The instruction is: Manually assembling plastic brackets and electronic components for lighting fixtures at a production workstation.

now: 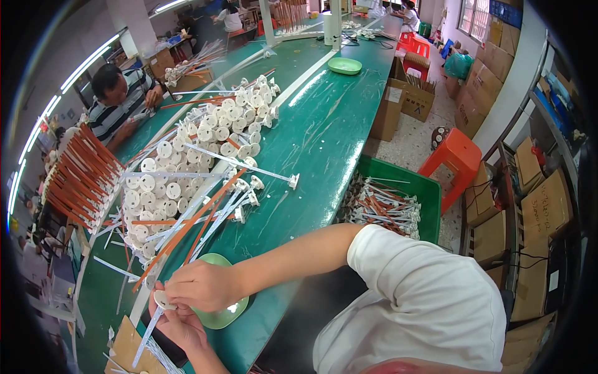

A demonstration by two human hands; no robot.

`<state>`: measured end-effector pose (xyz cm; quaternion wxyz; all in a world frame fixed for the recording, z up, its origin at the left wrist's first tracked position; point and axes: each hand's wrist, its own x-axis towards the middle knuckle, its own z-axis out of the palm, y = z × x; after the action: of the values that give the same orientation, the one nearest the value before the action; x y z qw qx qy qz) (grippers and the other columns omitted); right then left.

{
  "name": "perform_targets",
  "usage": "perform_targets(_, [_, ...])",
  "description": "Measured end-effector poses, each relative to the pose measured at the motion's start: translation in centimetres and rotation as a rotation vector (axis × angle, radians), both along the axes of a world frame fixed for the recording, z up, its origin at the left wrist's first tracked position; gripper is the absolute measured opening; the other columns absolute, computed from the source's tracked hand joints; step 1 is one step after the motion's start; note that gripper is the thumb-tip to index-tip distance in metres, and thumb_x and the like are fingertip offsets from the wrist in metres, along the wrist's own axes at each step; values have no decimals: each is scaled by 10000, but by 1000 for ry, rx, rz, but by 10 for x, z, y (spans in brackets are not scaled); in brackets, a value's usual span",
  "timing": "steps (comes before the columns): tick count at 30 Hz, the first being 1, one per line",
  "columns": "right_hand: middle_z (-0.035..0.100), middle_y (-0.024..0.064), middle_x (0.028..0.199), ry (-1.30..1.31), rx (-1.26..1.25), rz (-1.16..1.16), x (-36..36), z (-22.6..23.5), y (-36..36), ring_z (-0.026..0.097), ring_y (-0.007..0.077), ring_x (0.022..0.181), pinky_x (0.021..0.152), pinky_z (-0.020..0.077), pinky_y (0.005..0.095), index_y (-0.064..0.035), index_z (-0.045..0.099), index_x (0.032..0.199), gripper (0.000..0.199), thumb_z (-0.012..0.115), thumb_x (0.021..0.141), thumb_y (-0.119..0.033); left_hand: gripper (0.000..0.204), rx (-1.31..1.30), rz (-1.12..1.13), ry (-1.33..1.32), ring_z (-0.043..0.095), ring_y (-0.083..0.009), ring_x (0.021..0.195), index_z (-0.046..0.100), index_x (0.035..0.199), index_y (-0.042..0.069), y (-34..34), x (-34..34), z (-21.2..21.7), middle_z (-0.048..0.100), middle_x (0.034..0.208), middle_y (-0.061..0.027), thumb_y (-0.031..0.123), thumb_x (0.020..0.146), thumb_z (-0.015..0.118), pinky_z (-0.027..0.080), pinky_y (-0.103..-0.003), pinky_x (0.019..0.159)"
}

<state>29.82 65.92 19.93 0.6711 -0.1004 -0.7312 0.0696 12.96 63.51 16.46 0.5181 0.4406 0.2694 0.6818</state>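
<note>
Close to the table edge at lower left, both my hands meet at a small white round disc (163,300). A pale perforated strip (147,337) hangs down from it toward the lower left. My left hand (182,327) is closed on the disc from below. From above, my right hand (202,287) pinches at the same disc, its fingertips partly hidden. Beneath the right wrist sits a light green bowl (219,319), with the forearm covering part of its rim. Just beyond my hands lie orange strips (165,250) and white strips (215,223) with disc ends.
A large heap of white discs (165,190) covers the table's left side. Across it, a person (118,103) in a striped shirt works beside upright orange strips (81,177). On my right are a green crate (430,218) of strips and an orange stool (455,159). Another green dish (344,66) lies farther off.
</note>
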Motion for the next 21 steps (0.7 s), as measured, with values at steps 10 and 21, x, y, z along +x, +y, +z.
perform_targets(10, [573, 75, 718, -63, 49, -126, -5, -2, -5, 608, 270, 638, 559, 487, 387, -24, 609, 949, 141, 609, 816, -70, 550, 28, 40, 60, 547, -286, 1226, 433, 1357, -50, -8, -1, 4, 488, 1386, -216, 145, 913, 693, 474, -383, 1043])
perform_targets(21, [701, 91, 819, -190, -146, -179, 22, -1, 27, 646, 157, 661, 603, 516, 270, -14, 700, 895, 64, 710, 832, -21, 301, -488, 509, 789, 598, -104, 646, 664, 958, -60, -76, -221, 127, 690, 857, -115, 229, 881, 692, 455, -221, 585])
